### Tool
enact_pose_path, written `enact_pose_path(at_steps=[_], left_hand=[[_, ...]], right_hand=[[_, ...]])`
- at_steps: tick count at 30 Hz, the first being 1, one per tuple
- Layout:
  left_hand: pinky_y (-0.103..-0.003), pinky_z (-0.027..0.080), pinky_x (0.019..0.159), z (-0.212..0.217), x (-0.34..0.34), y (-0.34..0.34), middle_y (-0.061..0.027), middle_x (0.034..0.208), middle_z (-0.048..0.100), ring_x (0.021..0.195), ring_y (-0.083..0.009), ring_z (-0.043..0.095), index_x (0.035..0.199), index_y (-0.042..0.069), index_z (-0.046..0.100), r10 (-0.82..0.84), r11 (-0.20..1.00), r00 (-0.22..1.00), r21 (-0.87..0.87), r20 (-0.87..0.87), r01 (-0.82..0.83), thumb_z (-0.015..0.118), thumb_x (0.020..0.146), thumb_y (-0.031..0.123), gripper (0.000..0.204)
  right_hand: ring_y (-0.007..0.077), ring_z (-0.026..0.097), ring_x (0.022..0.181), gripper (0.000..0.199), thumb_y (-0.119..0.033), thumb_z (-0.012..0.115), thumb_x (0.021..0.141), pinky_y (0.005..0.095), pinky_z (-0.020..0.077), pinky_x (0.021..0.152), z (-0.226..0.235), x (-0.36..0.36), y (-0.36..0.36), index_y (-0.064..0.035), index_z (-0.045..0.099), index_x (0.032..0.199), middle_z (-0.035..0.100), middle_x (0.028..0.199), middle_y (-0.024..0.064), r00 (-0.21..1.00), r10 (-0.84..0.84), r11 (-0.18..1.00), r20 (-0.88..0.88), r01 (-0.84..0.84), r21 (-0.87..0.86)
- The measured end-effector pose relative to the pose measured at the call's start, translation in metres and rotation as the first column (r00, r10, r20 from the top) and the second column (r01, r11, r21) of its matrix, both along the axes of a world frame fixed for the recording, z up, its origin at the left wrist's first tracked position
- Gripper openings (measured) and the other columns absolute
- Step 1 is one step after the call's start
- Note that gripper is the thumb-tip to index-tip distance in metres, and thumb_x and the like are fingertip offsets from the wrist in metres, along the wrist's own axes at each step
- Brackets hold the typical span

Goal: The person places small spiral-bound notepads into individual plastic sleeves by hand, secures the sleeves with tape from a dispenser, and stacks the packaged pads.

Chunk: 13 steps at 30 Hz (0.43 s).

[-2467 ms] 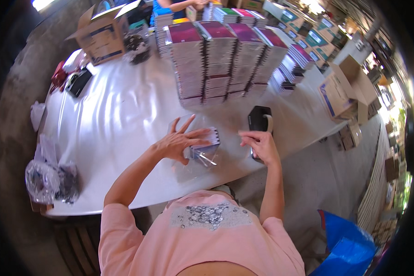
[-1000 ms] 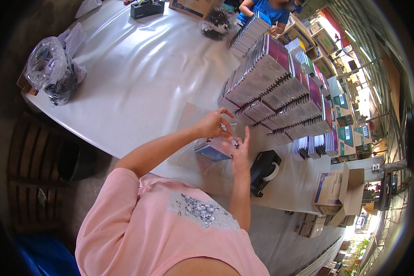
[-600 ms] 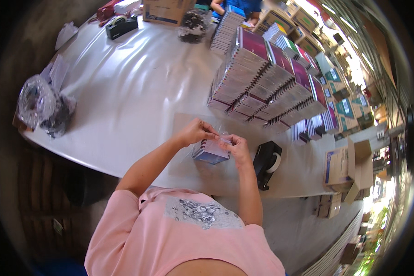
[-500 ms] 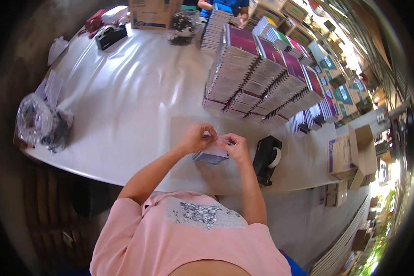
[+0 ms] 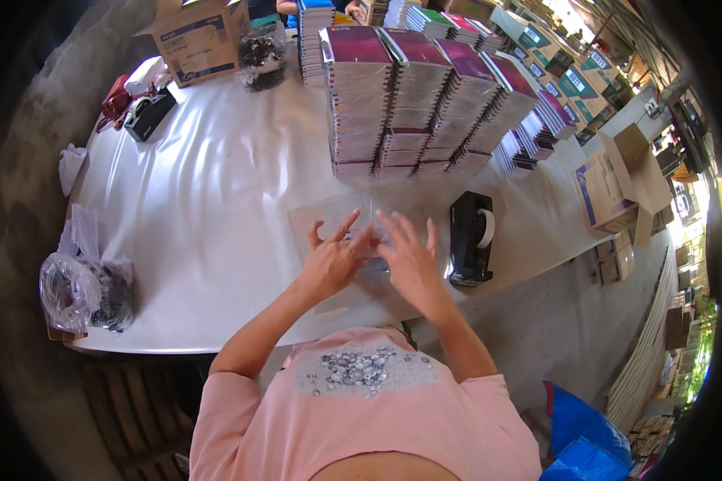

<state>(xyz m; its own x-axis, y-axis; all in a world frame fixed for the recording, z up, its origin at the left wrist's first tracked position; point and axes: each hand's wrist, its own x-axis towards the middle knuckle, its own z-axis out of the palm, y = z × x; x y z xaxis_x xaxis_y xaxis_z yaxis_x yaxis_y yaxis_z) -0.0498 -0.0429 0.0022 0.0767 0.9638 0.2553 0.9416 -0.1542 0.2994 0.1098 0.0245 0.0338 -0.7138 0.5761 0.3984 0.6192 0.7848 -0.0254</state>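
Observation:
Both hands are over a small, light-coloured pack [image 5: 373,263] that lies on a clear sheet [image 5: 303,218] at the table's near side. My left hand [image 5: 329,263] has its fingers spread, with some fingertips at the pack's top. My right hand [image 5: 413,260], slightly blurred, lies with fingers stretched out across the pack's other side. Between them they hide most of the pack, so its cover cannot be made out. Just right of my right hand stands a black tape dispenser [image 5: 467,255] with a roll of tape in it.
Tall stacks of purple-covered spiral notebooks [image 5: 413,104] stand beyond my hands. Far left are a second tape dispenser [image 5: 151,115], a cardboard box [image 5: 196,48] and a bag of dark pieces [image 5: 262,60]. Plastic wrap [image 5: 68,293] lies left; an open carton [image 5: 610,188] stands right. Another person's hand [image 5: 354,10] shows behind.
My fingers have gone from pinching at the pack's top to spreading out over it. The view has shifted, and a blue bag now shows at the lower right.

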Motion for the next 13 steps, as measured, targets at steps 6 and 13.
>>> enact_pose_path(at_steps=[6,13], left_hand=[[-0.047,0.019,0.091,-0.033,0.011,-0.014,0.0035,0.130,0.050,0.122,-0.0084,0.043,0.123,0.021,0.053,0.023,0.972,0.994,0.235,-0.111,0.004,0.056,0.076,0.005,0.050],[-0.043,0.022,0.088,-0.039,0.014,-0.011,0.0028,0.130,0.051,0.116,-0.0067,0.048,0.124,0.021,0.053,0.027,0.956,0.998,0.294,-0.052,-0.011,0.060,0.074,0.006,0.052]], right_hand=[[0.0269,0.046,0.116,0.030,-0.015,0.062,0.076,0.0420,0.0326,0.100,-0.010,0.075,-0.003,-0.0140,0.063,0.107,0.046,0.129,0.0119,0.954,-0.145,0.841,-0.261,-0.020,-0.541],[0.0271,0.048,0.113,0.040,-0.037,0.061,0.085,0.0344,0.0372,0.095,-0.075,0.193,0.062,-0.0109,0.057,0.115,0.053,0.119,0.0131,0.539,-0.839,0.228,-0.073,0.227,-0.947]])
